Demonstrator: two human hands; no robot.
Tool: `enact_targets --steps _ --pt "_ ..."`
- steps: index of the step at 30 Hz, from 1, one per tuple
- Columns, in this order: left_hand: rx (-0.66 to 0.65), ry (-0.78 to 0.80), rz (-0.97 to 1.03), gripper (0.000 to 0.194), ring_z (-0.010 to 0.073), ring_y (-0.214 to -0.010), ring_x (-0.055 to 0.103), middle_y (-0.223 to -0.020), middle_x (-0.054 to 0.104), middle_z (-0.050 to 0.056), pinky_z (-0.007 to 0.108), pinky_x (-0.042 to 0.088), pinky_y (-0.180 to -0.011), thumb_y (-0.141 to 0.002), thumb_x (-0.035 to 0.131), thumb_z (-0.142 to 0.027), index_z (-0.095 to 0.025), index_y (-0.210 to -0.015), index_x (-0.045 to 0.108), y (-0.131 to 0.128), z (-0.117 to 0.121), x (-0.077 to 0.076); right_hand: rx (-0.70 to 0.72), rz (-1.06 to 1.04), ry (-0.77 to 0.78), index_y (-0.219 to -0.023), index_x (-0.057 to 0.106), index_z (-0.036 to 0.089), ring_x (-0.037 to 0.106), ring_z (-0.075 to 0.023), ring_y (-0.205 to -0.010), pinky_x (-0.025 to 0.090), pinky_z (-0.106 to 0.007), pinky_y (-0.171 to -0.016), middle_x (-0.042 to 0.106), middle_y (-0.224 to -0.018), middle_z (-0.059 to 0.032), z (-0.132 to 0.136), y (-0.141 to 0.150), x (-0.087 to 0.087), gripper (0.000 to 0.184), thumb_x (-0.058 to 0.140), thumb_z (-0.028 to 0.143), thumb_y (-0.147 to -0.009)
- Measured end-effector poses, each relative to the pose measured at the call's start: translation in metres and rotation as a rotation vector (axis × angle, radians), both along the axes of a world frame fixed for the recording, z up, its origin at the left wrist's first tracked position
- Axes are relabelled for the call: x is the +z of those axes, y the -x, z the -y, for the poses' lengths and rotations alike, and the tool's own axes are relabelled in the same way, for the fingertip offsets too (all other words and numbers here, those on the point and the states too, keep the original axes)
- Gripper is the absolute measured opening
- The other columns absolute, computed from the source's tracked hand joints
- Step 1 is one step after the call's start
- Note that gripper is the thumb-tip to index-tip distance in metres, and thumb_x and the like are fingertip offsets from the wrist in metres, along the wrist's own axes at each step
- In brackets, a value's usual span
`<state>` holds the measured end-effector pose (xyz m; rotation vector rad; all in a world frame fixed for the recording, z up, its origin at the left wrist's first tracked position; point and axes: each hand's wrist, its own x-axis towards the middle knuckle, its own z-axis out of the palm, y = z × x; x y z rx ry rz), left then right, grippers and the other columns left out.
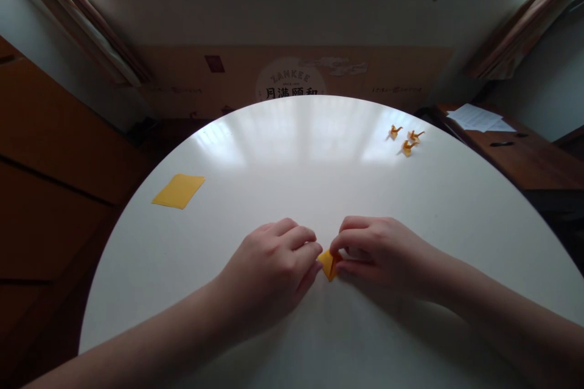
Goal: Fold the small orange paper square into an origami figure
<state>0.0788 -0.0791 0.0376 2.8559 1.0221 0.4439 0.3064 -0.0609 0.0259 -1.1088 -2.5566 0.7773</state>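
A small folded piece of yellow origami paper (328,265) is held near the front middle of the white table. My left hand (279,260) pinches its left corner between thumb and fingers. On the other side, my right hand (374,252) grips the right edge, its thumb low and its index finger on top. A crease or slit runs down the middle of the paper, and its lower tip points toward me. Fingers cover both side corners.
A stack of yellow paper squares (179,191) lies at the left on the round white table (292,176). Three folded paper cranes (407,147) stand at the back right. Beyond the table's right edge is a brown desk (538,161) with white sheets (479,117).
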Motion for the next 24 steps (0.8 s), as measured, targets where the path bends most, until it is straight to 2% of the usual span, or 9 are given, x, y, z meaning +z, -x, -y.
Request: enact_targets --steps 2,4,7,10,15,18,20,24 --pt "0.005 -0.049 -0.03 0.019 0.0189 -0.072 0.059 -0.081 0.067 0.004 0.033 0.05 -0.062 -0.094 0.052 -0.018 -0.017 -0.084 0.068 -0.003 0.013 0.005 -0.037 0.019 -0.001 -0.095 0.073 0.026 0.061 -0.0116 -0.07 0.04 -0.023 -0.064 0.068 -0.089 0.0019 0.002 0.003 0.0 0.011 0.068 0.025 -0.086" --pt "-0.015 -0.088 -0.102 0.018 0.0189 -0.066 0.056 -0.076 0.064 0.004 0.033 0.047 -0.056 -0.094 0.053 -0.019 -0.016 -0.083 0.067 -0.006 0.027 0.006 -0.074 0.033 -0.007 -0.096 0.073 0.026 0.061 -0.0121 -0.071 0.039 -0.024 -0.064 0.069 -0.089 0.002 0.003 0.006 -0.001 0.012 0.067 0.024 -0.086" --pt "-0.017 -0.15 -0.169 0.02 0.0206 -0.067 0.056 -0.078 0.063 0.005 0.034 0.046 -0.053 -0.094 0.052 -0.021 -0.012 -0.102 0.069 -0.009 0.04 0.002 -0.115 0.053 -0.039 -0.09 0.072 0.025 0.062 -0.0142 -0.074 0.039 -0.026 -0.065 0.069 -0.085 0.0015 0.005 0.009 -0.003 0.008 0.065 0.026 -0.087" --pt "0.005 -0.134 -0.248 0.029 0.0219 -0.07 0.057 -0.085 0.064 0.007 0.035 0.046 -0.053 -0.093 0.052 -0.019 -0.01 -0.117 0.065 -0.009 0.041 -0.006 -0.141 0.094 -0.097 -0.082 0.071 0.022 0.062 -0.0164 -0.075 0.037 -0.027 -0.063 0.068 -0.081 -0.0008 0.006 0.01 -0.005 0.012 0.064 0.028 -0.089" --pt "0.0 -0.074 -0.323 0.033 0.023 -0.074 0.057 -0.093 0.065 0.009 0.036 0.046 -0.05 -0.093 0.051 -0.023 -0.009 -0.12 0.063 -0.009 0.039 -0.011 -0.151 0.162 -0.157 -0.075 0.066 0.021 0.06 -0.0172 -0.071 0.037 -0.028 -0.06 0.066 -0.076 -0.0026 0.011 0.009 -0.005 0.019 0.062 0.03 -0.091" --pt "0.014 -0.081 -0.327 0.029 0.0239 -0.076 0.056 -0.093 0.065 0.009 0.036 0.045 -0.051 -0.093 0.052 -0.024 -0.01 -0.114 0.065 -0.01 0.042 -0.011 -0.15 0.109 -0.18 -0.086 0.066 0.022 0.06 -0.0191 -0.08 0.042 -0.028 -0.065 0.068 -0.087 -0.0036 0.01 0.009 -0.006 0.008 0.063 0.027 -0.09" --pt "0.029 -0.078 -0.31 0.028 0.0244 -0.078 0.056 -0.094 0.065 0.01 0.035 0.045 -0.053 -0.092 0.054 -0.028 -0.011 -0.111 0.066 -0.01 0.043 -0.011 -0.109 0.035 -0.195 -0.094 0.069 0.023 0.06 -0.0203 -0.089 0.046 -0.03 -0.073 0.069 -0.097 -0.005 0.008 0.009 -0.008 0.007 0.063 0.024 -0.09" --pt "0.037 -0.075 -0.283 0.033 0.0249 -0.082 0.057 -0.101 0.066 0.012 0.034 0.045 -0.054 -0.091 0.057 -0.034 -0.011 -0.113 0.067 -0.009 0.041 -0.014 -0.054 -0.025 -0.185 -0.09 0.073 0.023 0.059 -0.0194 -0.089 0.047 -0.03 -0.077 0.07 -0.096 -0.0045 0.006 0.009 -0.01 0.011 0.062 0.02 -0.091"
